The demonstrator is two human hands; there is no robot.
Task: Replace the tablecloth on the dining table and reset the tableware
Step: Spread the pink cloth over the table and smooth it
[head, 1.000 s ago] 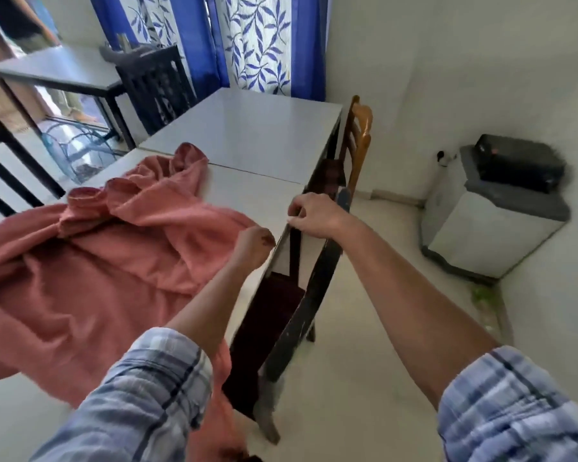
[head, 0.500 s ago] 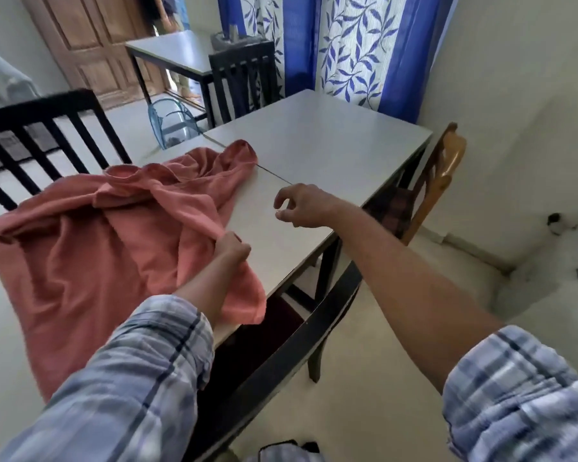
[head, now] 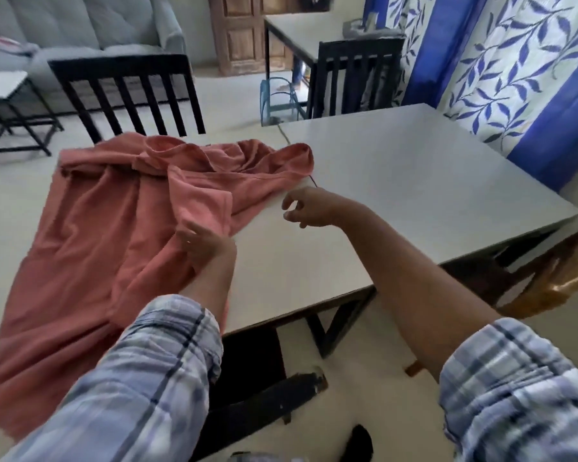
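Spreading appears underway (or removal; unclear): left hand (head: 206,243) grips the bunched tablecloth (head: 90,245) on the worktop (head: 397,181); right hand (head: 309,208) hovers empty, loosely curled. Next: grasp an edge.

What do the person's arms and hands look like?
Both arms wear a checked shirt in pale blue and white with darker blue lines. The left sleeve and the right sleeve are pushed up near the elbow, so the forearms are bare. The left hand and the right hand show no glove, ring or watch.
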